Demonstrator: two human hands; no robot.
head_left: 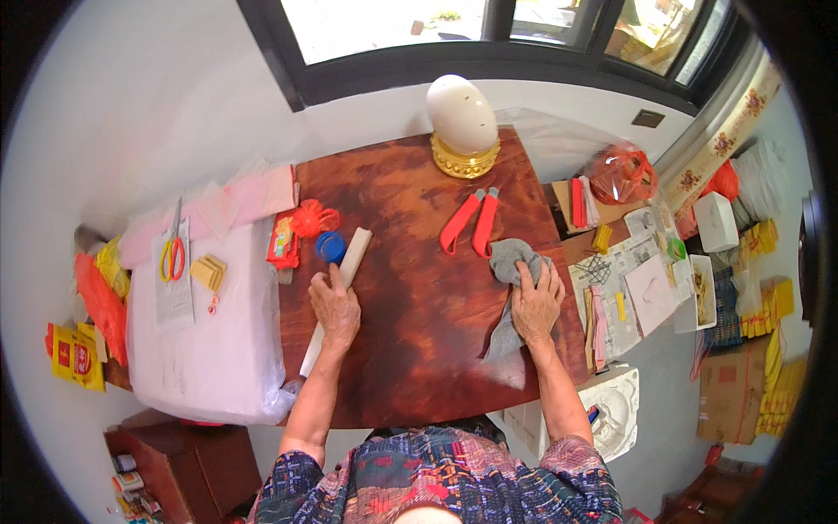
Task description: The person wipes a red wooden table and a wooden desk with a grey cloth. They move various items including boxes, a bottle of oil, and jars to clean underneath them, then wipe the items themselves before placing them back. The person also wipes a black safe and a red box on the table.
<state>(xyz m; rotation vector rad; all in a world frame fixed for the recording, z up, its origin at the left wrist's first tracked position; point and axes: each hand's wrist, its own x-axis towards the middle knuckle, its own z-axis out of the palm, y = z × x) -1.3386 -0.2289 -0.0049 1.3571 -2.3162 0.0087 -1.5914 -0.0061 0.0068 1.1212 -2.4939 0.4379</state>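
Note:
My left hand (335,313) lies over a long white strip (356,253), its fingers bent around it. Just beyond those fingertips stands a small round blue object (330,246), and whether they touch it is hard to see. On the right, my right hand (536,304) grips a crumpled grey cloth (506,332) against the reddish-brown wooden table (401,341). A pair of red-handled pliers or cutters (471,224) rests with its handles spread, a little beyond the cloth. A red ribbon-like bundle (314,218) and a red packet (284,243) lie at the left.
A white egg-shaped ornament (463,113) on a gold base stands at the far edge. Left, a plastic-wrapped pale stack (209,367) bears scissors (174,253) and tan blocks (209,272). Right, a lower surface holds newspaper (602,284) and a red bag (623,175); a foam box (620,406) is below.

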